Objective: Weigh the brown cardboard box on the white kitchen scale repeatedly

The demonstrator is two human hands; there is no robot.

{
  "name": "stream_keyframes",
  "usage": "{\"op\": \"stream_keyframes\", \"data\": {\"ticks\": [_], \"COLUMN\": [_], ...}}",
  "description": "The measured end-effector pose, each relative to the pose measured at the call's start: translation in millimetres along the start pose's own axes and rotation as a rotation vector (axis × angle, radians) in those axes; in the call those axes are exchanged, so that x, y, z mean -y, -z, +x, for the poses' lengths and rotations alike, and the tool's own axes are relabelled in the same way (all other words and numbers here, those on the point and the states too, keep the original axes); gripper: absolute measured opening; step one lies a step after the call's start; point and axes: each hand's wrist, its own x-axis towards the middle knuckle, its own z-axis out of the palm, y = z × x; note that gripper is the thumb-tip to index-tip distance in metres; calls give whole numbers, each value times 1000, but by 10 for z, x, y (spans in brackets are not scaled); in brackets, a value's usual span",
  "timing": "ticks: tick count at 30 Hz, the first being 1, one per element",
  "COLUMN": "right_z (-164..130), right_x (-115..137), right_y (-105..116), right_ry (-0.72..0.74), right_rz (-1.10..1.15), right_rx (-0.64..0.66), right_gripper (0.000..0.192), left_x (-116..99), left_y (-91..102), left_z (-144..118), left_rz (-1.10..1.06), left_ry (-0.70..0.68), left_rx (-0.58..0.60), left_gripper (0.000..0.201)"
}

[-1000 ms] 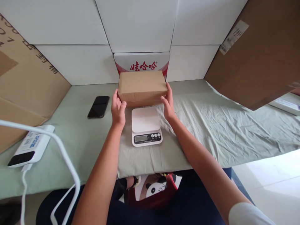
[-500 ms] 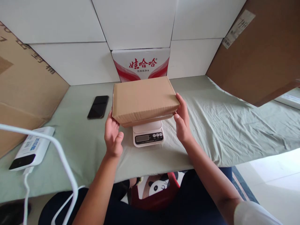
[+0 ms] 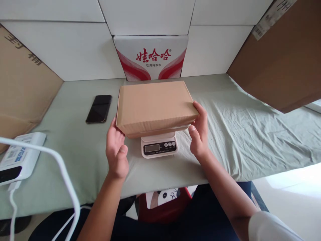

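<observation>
One power bank (image 3: 15,160) and one phone (image 3: 99,109) lie left of the left hand (image 3: 115,147) and right hand (image 3: 199,135), whose fingers grip one cardboard box (image 3: 154,106) over one scale (image 3: 159,146).

White-and-red carton (image 3: 150,57) at back centre: red brand characters "娃哈哈" with ®, smaller dark line "饮用纯净水" under it. Brown cardboard panel (image 3: 23,83) on the left: black printed characters, cut off, "到" and "桶" legible. Shipping label (image 3: 267,18) on the brown carton upper right: print too small. Scale display (image 3: 151,147) blank. Power bank label (image 3: 13,155): illegible.
</observation>
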Motion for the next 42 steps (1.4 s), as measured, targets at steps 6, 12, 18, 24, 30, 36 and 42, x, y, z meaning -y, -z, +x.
{"op": "stream_keyframes", "data": {"ticks": [6,12,18,24,30,36,42], "right_z": [-12,1,14,9,4,8,2], "right_x": [19,24,-2,-1,-30,-89,-33], "right_y": [-5,-11,-17,-20,-28,-25,-45], "right_ry": [-11,4,56,45,52,45,49], "right_rz": [24,-11,-67,-86,-53,-55,-25], "right_rx": [-12,-10,-23,-19,-73,-109,-19], "right_gripper": [60,59,62,62,68,66,70], "left_x": [-2,-33,-78,-69,-10,-19,-9], "left_y": [17,5,-20,-27,14,29,16], "left_z": [11,10,35,43,49,53,50], "left_rz": [-5,-26,-25,-27,-26,-31,-68], "left_ry": [14,24,66,58,-80,-92,-38], "left_rx": [-32,-29,-45,-28,-74,-161,-121], "left_gripper": [72,69,71,71,59,53,54]}}
